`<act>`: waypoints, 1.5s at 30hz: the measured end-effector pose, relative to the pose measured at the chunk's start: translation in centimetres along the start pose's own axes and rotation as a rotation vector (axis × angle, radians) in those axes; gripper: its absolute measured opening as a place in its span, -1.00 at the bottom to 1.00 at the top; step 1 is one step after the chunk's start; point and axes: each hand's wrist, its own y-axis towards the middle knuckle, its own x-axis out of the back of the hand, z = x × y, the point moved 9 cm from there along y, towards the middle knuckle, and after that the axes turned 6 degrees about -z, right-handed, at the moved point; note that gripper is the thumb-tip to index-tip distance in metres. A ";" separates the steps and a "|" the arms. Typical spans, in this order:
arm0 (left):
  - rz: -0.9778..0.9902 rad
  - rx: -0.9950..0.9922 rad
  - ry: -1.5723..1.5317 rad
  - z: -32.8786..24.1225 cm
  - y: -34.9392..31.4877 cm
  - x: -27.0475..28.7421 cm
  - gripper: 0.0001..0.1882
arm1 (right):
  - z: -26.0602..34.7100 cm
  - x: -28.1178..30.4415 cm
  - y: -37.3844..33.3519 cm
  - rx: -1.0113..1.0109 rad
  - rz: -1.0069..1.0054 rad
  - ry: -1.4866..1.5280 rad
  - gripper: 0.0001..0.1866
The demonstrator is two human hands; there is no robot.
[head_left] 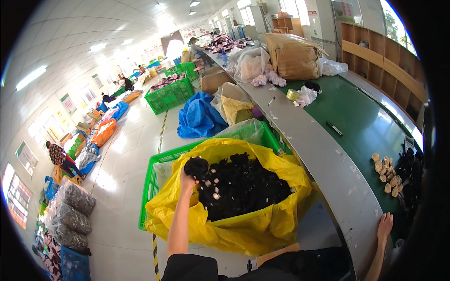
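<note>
Inside a green crate (149,183), a yellow plastic bag (276,225) lies spread around a heap of black fluffy pieces (248,187) with some pale bits among them. My left hand (186,179) is closed round a black fluffy bunch (196,167) at the heap's left side, raised above the bag. On the grey border of the green-topped table, my right hand (385,226) rests with its fingers stretched out, holding nothing. Just beyond it are several round tan pieces (387,173) and a pile of black fluffy material (408,175).
A black marker (334,128), a roll of tape (292,94) and a large brown carton (293,56) sit farther along the table. Blue sheeting (201,117) and another green crate (169,96) stand beyond my crate. Stuffed clear bags (77,206) line the left; people work farther off.
</note>
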 end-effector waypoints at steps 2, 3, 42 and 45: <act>-0.017 0.009 0.004 -0.2 0.1 0.9 -0.66 | 1.0 -0.3 0.0 0.007 0.057 0.015 -0.54; -0.025 0.014 0.005 -0.2 0.2 1.2 -0.66 | 1.4 -0.5 -0.1 0.009 0.085 0.021 -0.54; -0.108 0.201 0.312 3.0 -0.7 1.2 -0.64 | 1.5 -0.5 -0.3 0.098 -0.028 0.145 -0.69; -0.127 0.208 0.254 3.0 -1.1 0.2 -0.64 | 1.2 0.1 -0.5 0.136 -0.146 0.178 -0.75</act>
